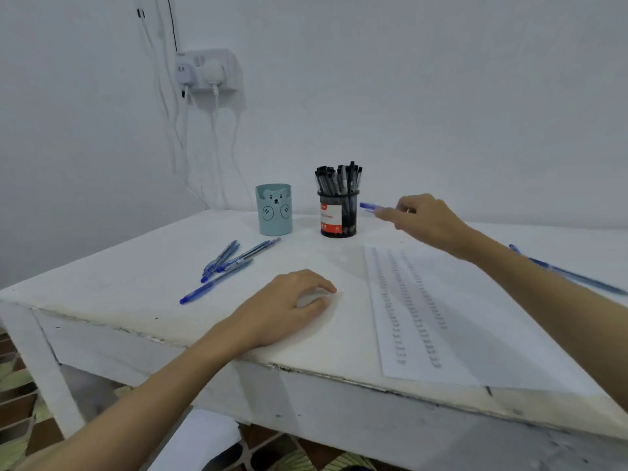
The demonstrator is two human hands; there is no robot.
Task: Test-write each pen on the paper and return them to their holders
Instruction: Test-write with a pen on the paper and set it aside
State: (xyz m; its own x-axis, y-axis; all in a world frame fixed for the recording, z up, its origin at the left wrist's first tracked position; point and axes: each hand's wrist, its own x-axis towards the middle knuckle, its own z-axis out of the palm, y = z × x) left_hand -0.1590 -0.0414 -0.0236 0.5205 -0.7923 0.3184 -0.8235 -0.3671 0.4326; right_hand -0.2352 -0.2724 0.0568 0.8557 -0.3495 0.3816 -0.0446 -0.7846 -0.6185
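My right hand (424,220) holds a blue pen (370,207) level above the table, its end pointing left toward the dark holder (338,215), which is packed with several black pens. A teal bear holder (274,209) stands to the left of it and looks empty from here. My left hand (289,305) rests on the table with the fingers curled down, holding nothing that I can see. The paper (452,311) with rows of test marks lies at the right, under my right forearm. Several blue pens (224,263) lie loose on the table in front of the teal holder.
More blue pens (574,275) lie at the table's far right, behind my right arm. A wall socket (207,71) with white cables hangs at the back left. The white table (142,263) has a worn front edge; patterned floor shows below.
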